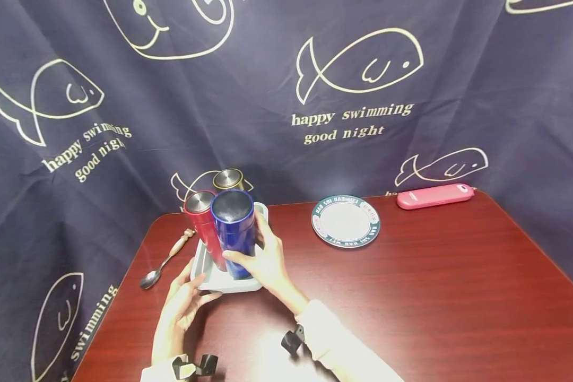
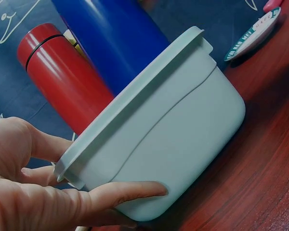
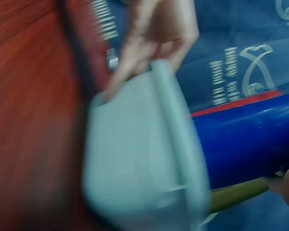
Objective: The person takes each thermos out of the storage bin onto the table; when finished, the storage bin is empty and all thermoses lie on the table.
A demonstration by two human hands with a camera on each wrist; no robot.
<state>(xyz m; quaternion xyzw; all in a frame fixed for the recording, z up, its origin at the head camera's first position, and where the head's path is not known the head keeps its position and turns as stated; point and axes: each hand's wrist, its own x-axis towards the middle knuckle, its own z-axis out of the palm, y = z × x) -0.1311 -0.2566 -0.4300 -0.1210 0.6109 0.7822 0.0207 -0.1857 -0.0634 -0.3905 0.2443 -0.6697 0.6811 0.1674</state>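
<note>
My right hand (image 1: 269, 262) grips a blue cylindrical flask (image 1: 236, 233) with a dark, shiny lid. The flask stands in a pale grey-green plastic bin (image 1: 234, 285), its lower part behind the rim in the left wrist view. A red flask (image 1: 207, 233) with a silver lid leans beside it in the same bin. Behind them shows the top of a gold flask (image 1: 228, 179). My left hand (image 1: 183, 300) holds the bin by its near left corner, thumb (image 2: 135, 190) along the outer wall and other fingers around the rim. The right wrist view is blurred.
Left of the bin lies a spoon (image 1: 172, 254) with a light handle. A round plate (image 1: 346, 222) with a green lettered rim is at the back of the red-brown table (image 1: 410, 297). Farther right sits a long pink case (image 1: 434, 196). A dark fish-print curtain (image 1: 267, 159) hangs behind.
</note>
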